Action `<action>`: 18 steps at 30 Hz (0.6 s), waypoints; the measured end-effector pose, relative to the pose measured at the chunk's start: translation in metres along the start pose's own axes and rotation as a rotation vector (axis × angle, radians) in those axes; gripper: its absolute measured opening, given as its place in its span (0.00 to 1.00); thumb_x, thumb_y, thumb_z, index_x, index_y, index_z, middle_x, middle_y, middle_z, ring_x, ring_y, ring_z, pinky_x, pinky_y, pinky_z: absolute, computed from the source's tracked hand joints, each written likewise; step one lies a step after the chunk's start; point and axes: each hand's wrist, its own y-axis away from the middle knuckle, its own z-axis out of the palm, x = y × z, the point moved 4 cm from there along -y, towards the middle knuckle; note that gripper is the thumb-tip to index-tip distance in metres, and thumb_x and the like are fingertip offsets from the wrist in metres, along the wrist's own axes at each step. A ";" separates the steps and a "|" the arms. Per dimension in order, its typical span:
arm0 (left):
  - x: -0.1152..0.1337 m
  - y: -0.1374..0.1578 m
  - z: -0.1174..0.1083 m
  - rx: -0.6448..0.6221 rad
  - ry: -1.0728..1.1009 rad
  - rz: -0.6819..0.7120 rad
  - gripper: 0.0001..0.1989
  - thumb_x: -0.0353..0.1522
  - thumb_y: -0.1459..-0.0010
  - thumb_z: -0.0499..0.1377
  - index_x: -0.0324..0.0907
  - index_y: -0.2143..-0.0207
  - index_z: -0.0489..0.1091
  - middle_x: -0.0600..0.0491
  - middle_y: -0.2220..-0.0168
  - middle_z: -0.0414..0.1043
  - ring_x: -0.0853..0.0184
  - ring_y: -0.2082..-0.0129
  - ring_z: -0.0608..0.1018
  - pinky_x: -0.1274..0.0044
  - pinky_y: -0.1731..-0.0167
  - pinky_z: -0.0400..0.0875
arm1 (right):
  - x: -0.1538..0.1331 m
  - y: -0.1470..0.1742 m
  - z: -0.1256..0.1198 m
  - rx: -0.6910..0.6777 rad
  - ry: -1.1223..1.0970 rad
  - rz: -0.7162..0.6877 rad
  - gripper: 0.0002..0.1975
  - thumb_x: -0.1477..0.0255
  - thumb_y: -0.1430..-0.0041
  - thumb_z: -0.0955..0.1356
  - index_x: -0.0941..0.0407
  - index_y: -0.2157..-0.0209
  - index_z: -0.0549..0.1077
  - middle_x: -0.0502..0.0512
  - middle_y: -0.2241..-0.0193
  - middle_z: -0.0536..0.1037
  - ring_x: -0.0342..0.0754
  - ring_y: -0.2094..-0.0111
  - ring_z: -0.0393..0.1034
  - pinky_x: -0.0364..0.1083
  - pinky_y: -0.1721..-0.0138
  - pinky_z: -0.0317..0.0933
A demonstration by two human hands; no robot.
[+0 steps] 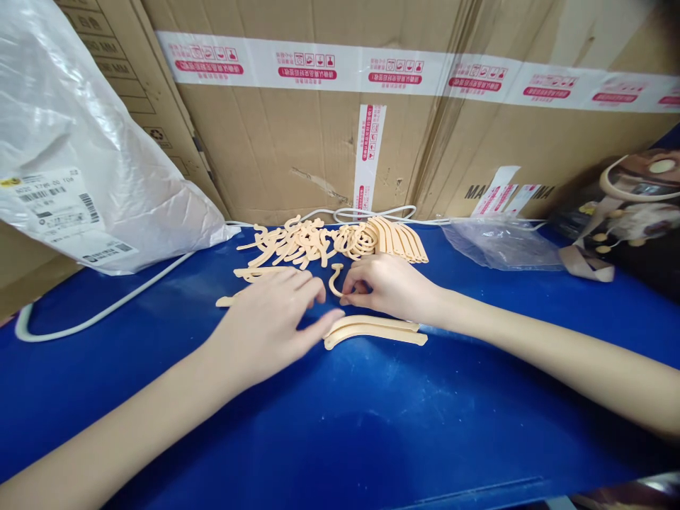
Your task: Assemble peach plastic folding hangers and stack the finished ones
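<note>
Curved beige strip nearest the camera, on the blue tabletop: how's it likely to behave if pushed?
Probably stiff: the curved beige strip shows a clean, unsagging bend. Likely light, being slim. Rolling seems unlikely given its long, bent shape, but it may slide on the smooth-looking blue tabletop.

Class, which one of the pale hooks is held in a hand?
The lone hook pinched in the right hand; the other hooks lie heaped farther back on the blue table.
</note>
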 end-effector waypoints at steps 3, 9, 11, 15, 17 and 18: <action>-0.022 -0.006 -0.013 0.044 0.027 -0.126 0.15 0.43 0.38 0.50 0.43 0.69 0.67 0.54 0.70 0.71 0.63 0.68 0.73 0.74 0.71 0.61 | 0.001 0.000 0.004 -0.015 -0.025 0.007 0.07 0.69 0.44 0.70 0.57 0.67 0.79 0.51 0.74 0.76 0.42 0.73 0.65 0.43 0.70 0.52; -0.077 -0.003 -0.034 0.020 -0.010 -0.453 0.18 0.45 0.36 0.48 0.41 0.64 0.68 0.52 0.67 0.73 0.63 0.68 0.72 0.75 0.71 0.59 | 0.006 0.002 0.009 0.004 -0.074 0.013 0.09 0.66 0.46 0.71 0.58 0.70 0.77 0.48 0.78 0.72 0.40 0.76 0.62 0.42 0.73 0.50; -0.092 -0.001 -0.035 0.017 0.011 -0.474 0.21 0.47 0.36 0.46 0.40 0.61 0.68 0.52 0.66 0.72 0.64 0.68 0.71 0.76 0.70 0.59 | 0.007 0.004 0.011 0.008 -0.117 0.005 0.09 0.65 0.45 0.71 0.58 0.70 0.76 0.46 0.80 0.71 0.39 0.77 0.61 0.41 0.74 0.48; -0.121 0.003 -0.025 0.003 0.129 -0.578 0.20 0.48 0.38 0.50 0.41 0.64 0.69 0.56 0.72 0.70 0.65 0.70 0.70 0.76 0.70 0.59 | 0.010 0.005 0.016 -0.006 -0.222 0.013 0.11 0.63 0.44 0.70 0.58 0.69 0.74 0.45 0.80 0.69 0.37 0.79 0.59 0.40 0.76 0.46; -0.129 0.002 -0.016 -0.031 0.158 -0.600 0.20 0.48 0.41 0.54 0.40 0.65 0.70 0.57 0.74 0.70 0.66 0.71 0.70 0.76 0.71 0.60 | 0.011 0.006 0.017 -0.010 -0.241 0.011 0.11 0.63 0.44 0.70 0.58 0.69 0.73 0.44 0.80 0.68 0.37 0.79 0.58 0.40 0.76 0.46; -0.131 0.001 -0.012 -0.044 0.168 -0.603 0.20 0.48 0.42 0.55 0.40 0.66 0.70 0.57 0.74 0.70 0.66 0.72 0.70 0.76 0.71 0.60 | 0.012 0.006 0.018 -0.010 -0.245 0.007 0.11 0.63 0.44 0.70 0.58 0.69 0.73 0.44 0.80 0.68 0.37 0.79 0.58 0.40 0.76 0.46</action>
